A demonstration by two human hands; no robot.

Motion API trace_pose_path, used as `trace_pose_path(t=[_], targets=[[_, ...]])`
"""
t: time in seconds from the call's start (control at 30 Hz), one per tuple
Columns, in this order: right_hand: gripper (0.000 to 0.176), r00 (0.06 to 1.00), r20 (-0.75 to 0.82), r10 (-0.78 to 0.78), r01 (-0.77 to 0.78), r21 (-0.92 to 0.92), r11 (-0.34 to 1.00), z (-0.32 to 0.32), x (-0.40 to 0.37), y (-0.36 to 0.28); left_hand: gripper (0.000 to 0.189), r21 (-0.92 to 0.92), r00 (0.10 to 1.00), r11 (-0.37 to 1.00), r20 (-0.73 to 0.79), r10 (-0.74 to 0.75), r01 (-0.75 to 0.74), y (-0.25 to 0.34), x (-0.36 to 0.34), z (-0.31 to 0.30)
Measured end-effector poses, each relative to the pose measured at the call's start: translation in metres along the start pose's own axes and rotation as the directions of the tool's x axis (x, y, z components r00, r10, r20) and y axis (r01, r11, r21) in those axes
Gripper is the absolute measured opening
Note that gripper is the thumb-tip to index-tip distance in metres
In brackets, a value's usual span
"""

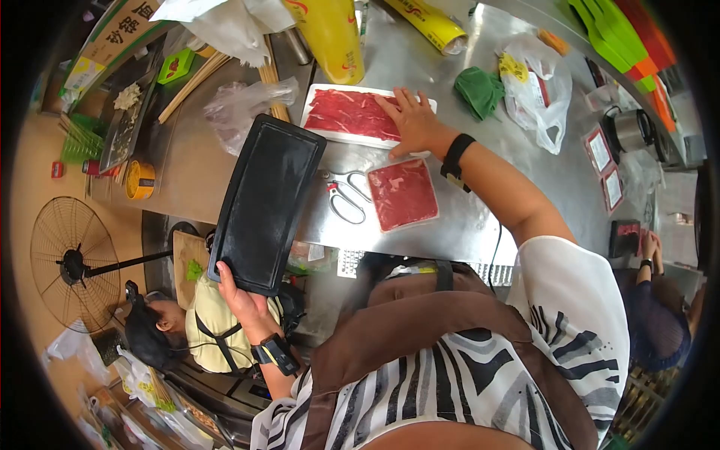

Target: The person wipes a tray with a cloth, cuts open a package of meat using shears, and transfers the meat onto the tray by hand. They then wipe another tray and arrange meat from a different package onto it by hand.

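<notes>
My left hand (241, 298) grips the lower end of a black rectangular tray (262, 202), held tilted over the table's front edge. My right hand (415, 124) has its fingers spread over the right end of a white tray of sliced red meat (352, 114), touching it. Just below lies a clear-wrapped flat pack of red meat (403, 195). Scissors (346, 199) with pale handles rest left of that pack, between it and the black tray.
The steel table (465, 217) also bears a yellow roll (330, 37), a green bag (478, 91) and a white plastic bag (538, 94). Wooden skewers (193, 86) lie at upper left. A person in a yellow top (214, 322) is at lower left; another (654, 315) works at far right.
</notes>
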State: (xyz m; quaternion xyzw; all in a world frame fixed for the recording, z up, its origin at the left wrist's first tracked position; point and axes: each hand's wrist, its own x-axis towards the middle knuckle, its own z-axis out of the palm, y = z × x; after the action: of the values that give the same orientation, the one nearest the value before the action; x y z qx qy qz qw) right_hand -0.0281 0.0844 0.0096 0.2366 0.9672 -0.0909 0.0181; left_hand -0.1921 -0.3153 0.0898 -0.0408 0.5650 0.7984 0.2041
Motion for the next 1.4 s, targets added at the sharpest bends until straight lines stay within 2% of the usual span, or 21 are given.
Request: trace_pose_path(t=[0.23,0.4,0.57,0.7,0.77,0.97,1.1,1.17,1.2,1.23,1.3,1.4], targets=[[0.126,0.999,0.052,-0.002,0.003,-0.017,1.000,-0.005,0.003,0.009,0.050,-0.025,0.999,1.000,-0.033,0.013,-0.014,0.011,0.002,-0.017],[0.124,0.999,0.041,0.028,-0.028,-0.011,1.000,-0.011,-0.031,0.030,0.050,-0.035,1.000,0.999,-0.016,-0.012,0.011,0.006,0.007,-0.018],[0.121,0.990,0.008,0.139,-0.139,0.007,0.990,-0.014,-0.089,0.063,0.048,-0.013,0.999,0.999,0.013,-0.045,0.045,-0.002,0.007,0.006],[0.120,0.957,0.037,0.289,-0.289,-0.016,0.957,-0.025,-0.151,0.081,0.047,0.022,0.989,0.996,0.116,-0.086,0.084,-0.015,0.009,0.026],[0.119,0.958,0.048,0.281,-0.281,-0.013,0.960,-0.024,-0.188,0.089,0.046,0.033,0.981,0.994,0.161,-0.111,0.107,-0.023,0.011,0.034],[0.118,0.910,0.128,0.395,-0.392,-0.052,0.918,-0.028,-0.300,0.110,0.043,0.078,0.961,0.985,0.221,-0.166,0.152,-0.041,0.008,0.065],[0.122,0.851,0.094,0.516,-0.514,-0.044,0.857,-0.034,-0.346,0.124,0.045,0.080,0.928,0.975,0.297,-0.224,0.209,-0.048,0.006,0.083],[0.122,0.850,-0.053,0.525,-0.527,-0.105,0.843,-0.040,-0.346,0.111,0.045,0.118,0.918,0.971,0.319,-0.236,0.209,-0.052,0.005,0.089],[0.122,0.884,-0.164,0.437,-0.449,-0.039,0.893,-0.035,-0.340,0.102,0.044,0.118,0.921,0.973,0.318,-0.225,0.197,-0.053,0.002,0.093],[0.119,0.906,-0.207,0.368,-0.373,0.018,0.928,-0.035,-0.329,0.087,0.044,0.115,0.923,0.976,0.320,-0.213,0.185,-0.054,0.000,0.096],[0.116,0.949,-0.180,0.257,-0.212,0.234,0.949,-0.026,-0.299,0.046,0.043,0.104,0.915,0.973,0.331,-0.230,0.207,-0.059,0.001,0.096],[0.109,0.994,-0.104,0.030,0.006,0.330,0.944,-0.011,-0.239,-0.017,0.044,0.110,0.919,0.973,0.321,-0.228,0.203,-0.057,-0.002,0.100]])
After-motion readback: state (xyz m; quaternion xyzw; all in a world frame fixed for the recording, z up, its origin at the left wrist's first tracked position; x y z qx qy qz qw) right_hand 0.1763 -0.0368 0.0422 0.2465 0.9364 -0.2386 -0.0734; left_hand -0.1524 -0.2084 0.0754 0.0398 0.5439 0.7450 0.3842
